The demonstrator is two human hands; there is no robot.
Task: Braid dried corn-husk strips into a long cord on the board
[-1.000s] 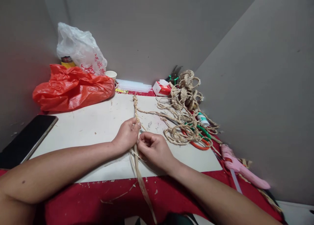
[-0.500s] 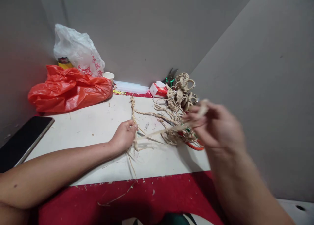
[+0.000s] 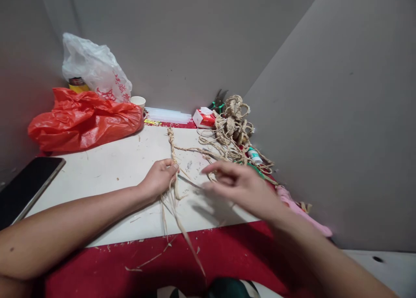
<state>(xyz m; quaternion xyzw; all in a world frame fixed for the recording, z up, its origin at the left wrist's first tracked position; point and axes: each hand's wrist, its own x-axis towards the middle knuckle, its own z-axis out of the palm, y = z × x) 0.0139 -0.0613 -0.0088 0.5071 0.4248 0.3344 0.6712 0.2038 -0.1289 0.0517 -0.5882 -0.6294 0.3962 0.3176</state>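
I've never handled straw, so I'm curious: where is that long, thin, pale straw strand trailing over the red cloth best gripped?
Probably its upper end, just below the left hand, pinched between two fingers from the right. The long, thin, pale straw strand looks limp and trails loose over the red cloth; the right hand is on that side.

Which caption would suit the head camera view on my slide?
Left hand pinches a thin tan braided fibre strip over a flat white surface; right hand, slightly blurred, hovers open nearby.
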